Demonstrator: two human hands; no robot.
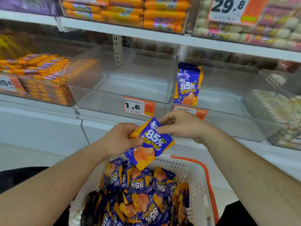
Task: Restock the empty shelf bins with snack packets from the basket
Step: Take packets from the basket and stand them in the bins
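The left hand [121,139] pinches the left edge of a purple and orange snack packet [149,143], thumb on its printed face and fingers curled behind. The right hand [180,126] pinches the same packet at its top right corner, so both hands hold it tilted in the air. Directly below the hands sits a white slotted basket [193,181] with an orange handle [206,176] along its right rim, heaped with more packets [138,193] of the same kind; the held packet hangs just above the basket's far rim.

Beyond the hands runs a white shelf [48,115], its front edge close to the knuckles. Just above the left hand stands a clear bin [120,75] with nothing in it, a price tag [138,106] reading 1.6 clipped to its front lip. Above the right hand is a second clear bin [228,88]; one packet [188,84] stands upright against its left wall, and an orange tag [202,113] on its lip is partly hidden by the right hand's fingers. Both bins are open at the top and tilted toward the person, with free room between their lips and the shelf board above.

Far left of the hands, a bin of orange sausage sticks [40,75]; far right, a bin of pale wrapped snacks [273,108], blurred. The upper shelf carries more orange sausages [146,12] and a 29.8 sign [229,8]
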